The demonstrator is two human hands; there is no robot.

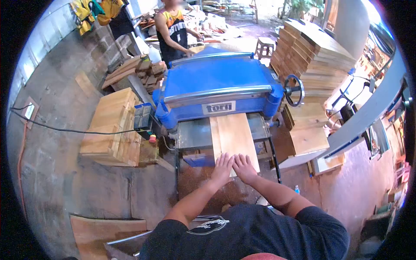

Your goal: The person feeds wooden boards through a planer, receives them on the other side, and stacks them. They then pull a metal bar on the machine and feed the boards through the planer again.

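Wooden board (234,134) lies flat on the infeed table (193,133) of the blue thickness planer (216,80), its far end at the machine's mouth. My left hand (222,167) and right hand (244,167) press palms-down, fingers spread, side by side on its near end. Plank stacks (113,125) flank the machine; a co-worker (173,32) stands beyond it.

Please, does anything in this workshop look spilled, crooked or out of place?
Yes. Reddish sawdust lies spilled on the floor under the blue planer. A black cable stretches from the wall socket to the machine. The boards under the left hand and right hand lie straight.
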